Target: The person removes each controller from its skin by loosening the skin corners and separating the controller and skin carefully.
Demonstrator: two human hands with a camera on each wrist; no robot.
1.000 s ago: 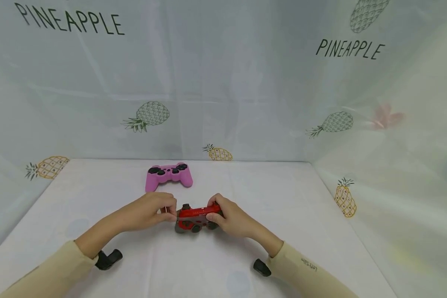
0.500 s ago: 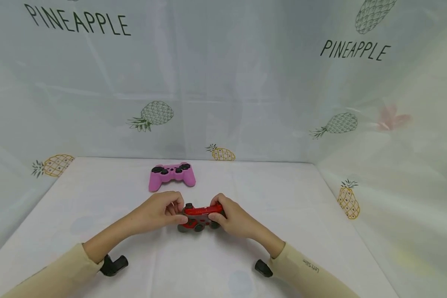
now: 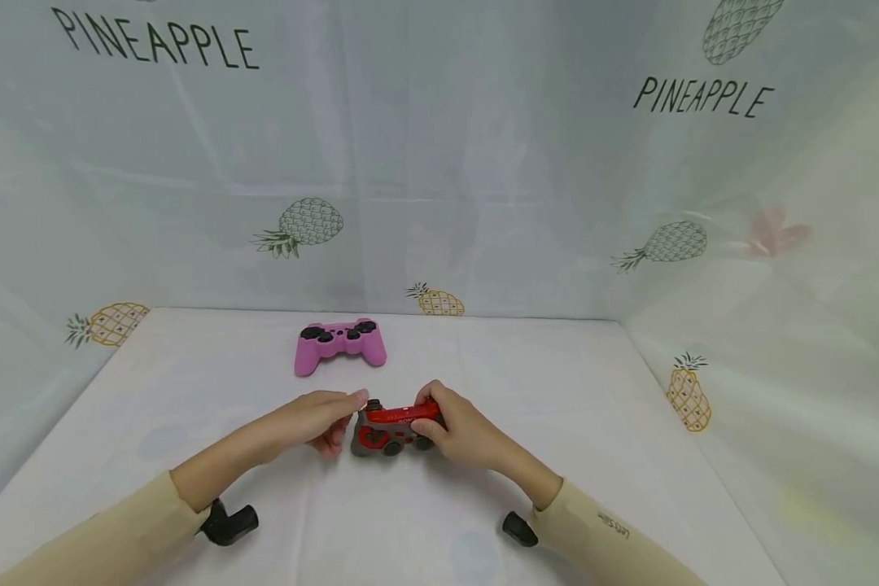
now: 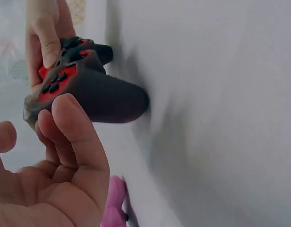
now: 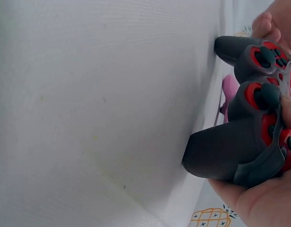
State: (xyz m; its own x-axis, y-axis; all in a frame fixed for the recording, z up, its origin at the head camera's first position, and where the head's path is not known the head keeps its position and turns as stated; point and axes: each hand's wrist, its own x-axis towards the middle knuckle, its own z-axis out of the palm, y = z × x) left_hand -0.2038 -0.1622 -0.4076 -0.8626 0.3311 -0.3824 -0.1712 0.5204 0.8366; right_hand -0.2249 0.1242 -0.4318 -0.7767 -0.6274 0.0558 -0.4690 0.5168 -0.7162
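Note:
A red game controller with a dark grey, soft-looking cover over its handles is held tilted, handles down, above the white surface. My right hand grips its right end, thumb in front and fingers behind. In the right wrist view, a loose edge of the cover is folded near the buttons at that end. My left hand is beside the controller's left end, fingers loosely bent and thumb apart, with nothing pinched between them. Whether its fingertips touch the cover, I cannot tell.
A pink game controller lies farther back on the white table. A pineapple-print sheet hangs behind and along the sides. Black camera mounts sit under both wrists.
My left hand has gone from pinching at the cover's left edge to loosened fingers beside it. The right hand keeps its grip on the red controller. The view has shifted slightly.

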